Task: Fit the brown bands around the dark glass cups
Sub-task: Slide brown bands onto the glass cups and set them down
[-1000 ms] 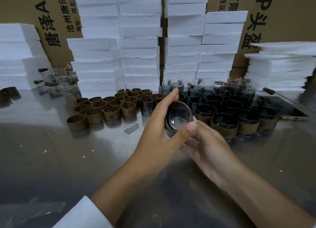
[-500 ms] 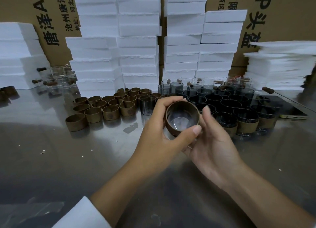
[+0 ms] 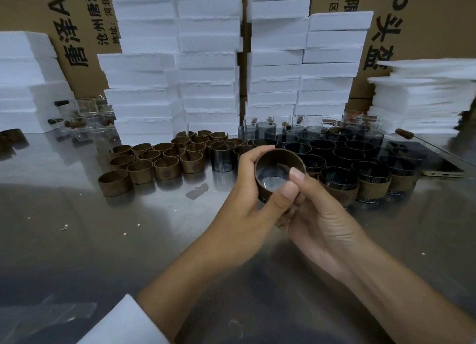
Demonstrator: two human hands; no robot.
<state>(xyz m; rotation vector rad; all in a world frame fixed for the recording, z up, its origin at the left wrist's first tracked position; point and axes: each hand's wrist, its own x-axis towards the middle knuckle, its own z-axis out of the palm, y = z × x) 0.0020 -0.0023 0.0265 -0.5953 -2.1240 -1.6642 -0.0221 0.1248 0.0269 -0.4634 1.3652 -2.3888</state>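
Observation:
Above the steel table (image 3: 128, 240), both hands hold one dark glass cup (image 3: 273, 178) with a brown band (image 3: 282, 154) round it, its mouth turned toward me. My left hand (image 3: 242, 209) grips its left side, thumb across the front. My right hand (image 3: 322, 214) cups it from the right and below, thumb on the rim. Several loose brown bands (image 3: 164, 167) stand to the left. Dark cups (image 3: 342, 150) crowd the right, and the front ones (image 3: 373, 186) wear bands.
Stacks of white foam blocks (image 3: 206, 60) and cardboard boxes (image 3: 425, 21) wall off the back. Clear glasses (image 3: 90, 122) sit at the back left. One bare dark cup (image 3: 222, 156) stands beside the bands. A phone (image 3: 435, 166) lies at the right. White crumbs dot the table.
The banded cup has tipped so its mouth faces me more. My right hand has closed in round it, the thumb coming up onto the rim.

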